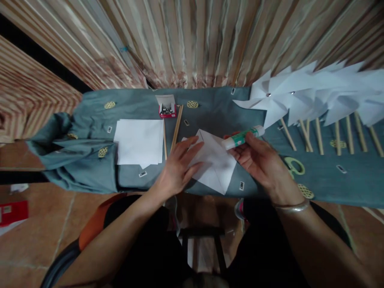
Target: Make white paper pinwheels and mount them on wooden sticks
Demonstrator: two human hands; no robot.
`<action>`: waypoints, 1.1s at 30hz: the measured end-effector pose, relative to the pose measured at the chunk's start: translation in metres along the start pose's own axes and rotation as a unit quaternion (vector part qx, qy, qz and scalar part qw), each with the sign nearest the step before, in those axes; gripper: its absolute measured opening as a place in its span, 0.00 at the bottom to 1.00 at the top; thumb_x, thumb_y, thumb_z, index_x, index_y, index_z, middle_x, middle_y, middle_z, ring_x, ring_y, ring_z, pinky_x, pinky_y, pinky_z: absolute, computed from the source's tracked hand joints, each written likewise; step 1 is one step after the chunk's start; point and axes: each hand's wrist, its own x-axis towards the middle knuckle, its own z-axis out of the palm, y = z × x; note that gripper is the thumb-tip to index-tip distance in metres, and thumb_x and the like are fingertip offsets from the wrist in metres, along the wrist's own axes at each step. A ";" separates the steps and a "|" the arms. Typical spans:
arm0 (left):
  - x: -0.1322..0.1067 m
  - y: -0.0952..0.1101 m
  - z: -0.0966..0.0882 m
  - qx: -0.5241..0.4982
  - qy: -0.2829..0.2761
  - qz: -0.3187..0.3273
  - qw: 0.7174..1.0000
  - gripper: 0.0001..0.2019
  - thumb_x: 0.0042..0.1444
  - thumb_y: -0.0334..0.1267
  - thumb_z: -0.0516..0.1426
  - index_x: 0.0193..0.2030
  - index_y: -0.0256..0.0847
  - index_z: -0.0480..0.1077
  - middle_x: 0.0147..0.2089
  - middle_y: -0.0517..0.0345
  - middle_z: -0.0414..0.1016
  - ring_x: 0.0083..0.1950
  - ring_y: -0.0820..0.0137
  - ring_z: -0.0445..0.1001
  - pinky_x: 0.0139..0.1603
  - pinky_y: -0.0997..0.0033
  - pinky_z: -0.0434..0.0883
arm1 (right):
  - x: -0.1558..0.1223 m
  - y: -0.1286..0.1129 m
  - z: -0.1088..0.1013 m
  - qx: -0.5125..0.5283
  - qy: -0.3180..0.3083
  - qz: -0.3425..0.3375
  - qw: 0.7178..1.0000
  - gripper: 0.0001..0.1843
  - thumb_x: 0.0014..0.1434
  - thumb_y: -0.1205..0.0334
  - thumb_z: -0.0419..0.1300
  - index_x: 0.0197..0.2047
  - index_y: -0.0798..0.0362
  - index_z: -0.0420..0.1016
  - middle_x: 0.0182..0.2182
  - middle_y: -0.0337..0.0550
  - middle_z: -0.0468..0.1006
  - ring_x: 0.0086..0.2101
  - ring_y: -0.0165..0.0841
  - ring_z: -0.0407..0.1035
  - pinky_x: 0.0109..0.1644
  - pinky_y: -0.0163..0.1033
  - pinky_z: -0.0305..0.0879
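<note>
- The single view looks from the person's head, facing forward and steeply down
- It sits near, with the left hand point(179, 164) and right hand point(258, 156) mid-frame over the counter point(216, 112)
- The curtain point(192, 40) spans the top edge, the legs point(141, 244) the bottom

The left hand point(177, 166) covers part of the left side of the white sheet point(214, 162); the right hand point(260, 157) hides a bit of the glue stick point(239, 139), whose print is too small to read; the rest of the green loop point(301, 165) is out of sight behind that hand; the pinwheels point(318, 90) are cut off at the right edge, a red carton point(16, 213) at the left; the metal pieces point(167, 111) blur together.
</note>
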 end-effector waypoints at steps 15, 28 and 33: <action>0.022 -0.030 -0.003 0.002 0.046 -0.110 0.993 0.14 0.59 0.35 0.56 0.51 0.40 0.73 0.53 0.50 0.75 0.55 0.63 0.73 0.58 0.57 0.71 | 0.003 0.009 0.022 0.060 0.015 0.029 0.998 0.13 0.39 0.63 0.76 0.29 0.50 0.79 0.30 0.35 0.83 0.33 0.30 0.78 0.42 0.36 0.77; 0.025 -0.006 -0.001 -0.075 0.054 -0.102 0.991 0.12 0.57 0.34 0.59 0.49 0.39 0.74 0.49 0.53 0.76 0.49 0.67 0.76 0.52 0.67 0.73 | 0.005 0.011 0.020 0.072 0.026 0.025 0.997 0.16 0.36 0.62 0.77 0.29 0.51 0.78 0.28 0.34 0.82 0.32 0.28 0.76 0.42 0.34 0.76; 0.024 -0.006 0.000 -0.071 0.057 -0.086 0.992 0.12 0.58 0.34 0.59 0.49 0.39 0.74 0.49 0.52 0.76 0.50 0.67 0.76 0.52 0.67 0.73 | 0.004 0.013 0.019 0.045 0.022 0.024 0.998 0.15 0.38 0.61 0.77 0.30 0.50 0.78 0.28 0.34 0.81 0.32 0.29 0.76 0.42 0.38 0.75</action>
